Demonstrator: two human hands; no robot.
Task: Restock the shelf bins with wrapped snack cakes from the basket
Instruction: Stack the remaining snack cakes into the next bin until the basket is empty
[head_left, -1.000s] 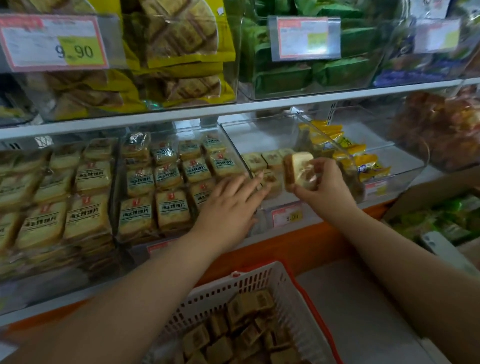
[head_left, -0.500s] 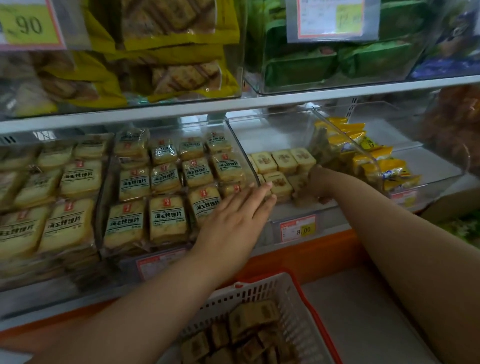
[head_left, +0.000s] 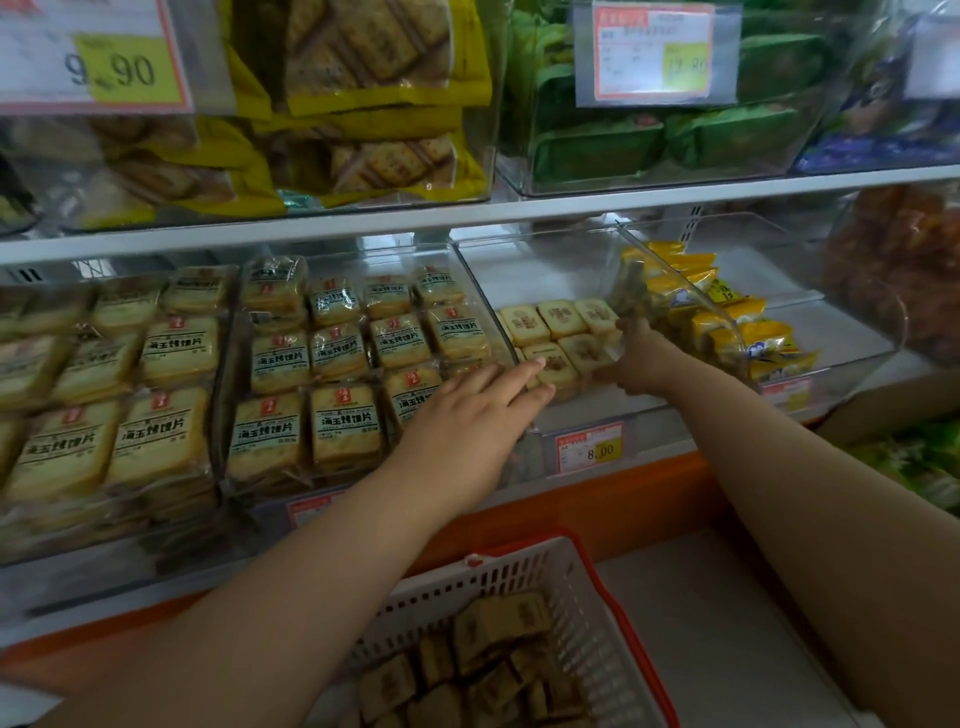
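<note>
Wrapped snack cakes (head_left: 562, 318) lie in two rows inside a clear shelf bin (head_left: 535, 260) on the lower shelf. My right hand (head_left: 638, 361) reaches into the bin's right side and grips a snack cake (head_left: 586, 352) in the front row; its fingers are partly hidden behind the cake. My left hand (head_left: 467, 415) lies flat on the bin's front left corner, with straight fingers whose tips touch a front cake. Below stands a white basket (head_left: 524, 571) with a red rim, holding several more wrapped cakes (head_left: 498, 629).
To the left, bins are full of labelled toast-slice packs (head_left: 343, 426). On the right, a bin holds yellow packets (head_left: 727, 322). The upper shelf (head_left: 519, 208) overhangs close above the bins. A price tag (head_left: 589, 447) hangs on the bin front. A grey ledge (head_left: 727, 597) runs beside the basket.
My right hand carried a cake from above the bin down into the front row. The left hand stayed on the bin's edge. The view moved closer.
</note>
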